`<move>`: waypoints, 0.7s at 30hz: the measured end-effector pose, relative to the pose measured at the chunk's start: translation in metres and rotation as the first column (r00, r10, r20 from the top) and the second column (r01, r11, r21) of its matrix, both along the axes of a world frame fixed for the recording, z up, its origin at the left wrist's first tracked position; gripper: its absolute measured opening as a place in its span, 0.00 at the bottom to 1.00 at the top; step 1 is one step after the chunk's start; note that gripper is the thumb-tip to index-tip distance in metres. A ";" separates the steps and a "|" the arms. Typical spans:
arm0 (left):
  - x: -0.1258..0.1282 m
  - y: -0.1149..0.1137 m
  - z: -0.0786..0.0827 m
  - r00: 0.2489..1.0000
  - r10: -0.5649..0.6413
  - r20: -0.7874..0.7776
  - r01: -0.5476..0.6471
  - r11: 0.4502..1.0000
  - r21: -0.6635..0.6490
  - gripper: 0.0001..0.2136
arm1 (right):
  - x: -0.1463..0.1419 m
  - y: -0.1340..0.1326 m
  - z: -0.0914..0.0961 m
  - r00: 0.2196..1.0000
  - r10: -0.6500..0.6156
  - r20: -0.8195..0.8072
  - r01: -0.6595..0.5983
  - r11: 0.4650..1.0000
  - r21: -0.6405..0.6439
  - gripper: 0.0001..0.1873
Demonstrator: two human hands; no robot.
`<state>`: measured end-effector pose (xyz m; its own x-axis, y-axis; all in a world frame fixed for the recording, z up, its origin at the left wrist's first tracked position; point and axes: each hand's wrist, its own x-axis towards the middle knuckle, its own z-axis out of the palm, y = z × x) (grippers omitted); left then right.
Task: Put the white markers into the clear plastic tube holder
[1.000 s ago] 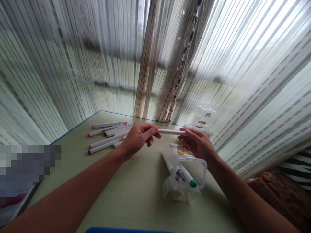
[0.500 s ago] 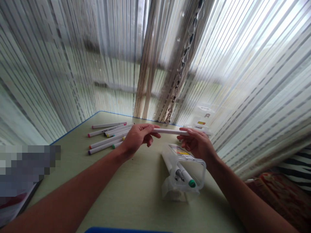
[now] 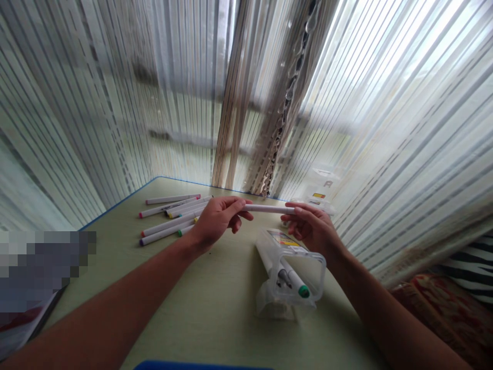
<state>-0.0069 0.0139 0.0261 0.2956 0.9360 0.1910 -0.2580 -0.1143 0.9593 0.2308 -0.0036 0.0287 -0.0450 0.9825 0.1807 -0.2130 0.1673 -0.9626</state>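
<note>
A white marker point(image 3: 267, 209) is held level above the pale green table point(image 3: 215, 303), one end in each hand. My left hand point(image 3: 219, 218) pinches its left end between thumb and fingers. My right hand point(image 3: 314, 226) grips the right end with curled fingers. Just below my right hand lies a clear plastic marker case point(image 3: 291, 272) on its side, open towards me, with a green-capped marker point(image 3: 296, 281) and a darker pen inside. Several white markers with coloured caps point(image 3: 173, 216) lie in a loose row on the table, left of my left hand.
Striped sheer curtains point(image 3: 385, 128) hang close behind and to the right of the table. A clear lid with a label point(image 3: 319, 198) lies by the curtain behind my right hand. A red patterned and zebra-striped fabric point(image 3: 454, 288) sits at the right. A blurred patch covers the left edge.
Both hands stay on the white marker almost where they were; the marker has slid slightly left. The view has barely shifted.
</note>
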 end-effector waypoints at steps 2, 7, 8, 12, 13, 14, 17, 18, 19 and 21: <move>0.000 0.000 0.000 1.000 0.010 -0.026 -0.010 0.999 0.032 0.16 | 0.000 0.000 0.000 1.000 0.004 -0.002 -0.004 1.000 0.004 0.13; 0.001 -0.001 0.000 0.995 0.033 -0.097 -0.023 0.995 0.095 0.16 | -0.001 0.000 -0.002 1.000 0.018 -0.014 -0.018 1.000 0.017 0.13; 0.001 -0.001 0.000 0.994 0.037 -0.105 -0.026 0.994 0.102 0.16 | -0.001 0.001 -0.002 1.000 0.023 -0.013 -0.023 0.999 0.024 0.13; 0.001 -0.001 -0.001 0.989 0.046 -0.142 -0.027 0.991 0.132 0.17 | -0.002 0.001 -0.004 1.000 0.031 -0.002 -0.031 0.998 0.056 0.12; 0.001 0.000 -0.001 0.987 0.048 -0.153 -0.026 0.990 0.142 0.17 | -0.001 0.001 -0.004 1.000 0.028 0.005 -0.029 0.998 0.063 0.12; 0.001 0.000 -0.002 0.985 0.053 -0.162 -0.028 0.988 0.150 0.17 | -0.001 0.001 -0.004 1.000 0.023 0.014 -0.024 0.997 0.071 0.12; 0.001 0.000 -0.004 0.981 0.070 -0.184 -0.041 0.987 0.157 0.17 | -0.001 0.002 -0.005 0.999 -0.006 0.041 0.002 0.995 0.097 0.13; 0.001 0.001 -0.005 0.980 0.072 -0.187 -0.043 0.987 0.156 0.16 | -0.001 0.002 -0.006 0.999 -0.016 0.047 0.011 0.995 0.103 0.13; 0.001 0.001 -0.005 0.979 0.071 -0.191 -0.042 0.987 0.155 0.16 | -0.001 0.002 -0.006 0.998 -0.023 0.052 0.018 0.994 0.108 0.13; 0.001 0.001 -0.006 0.979 0.065 -0.196 -0.034 0.987 0.157 0.16 | -0.001 0.002 -0.007 0.998 -0.030 0.058 0.023 0.994 0.111 0.13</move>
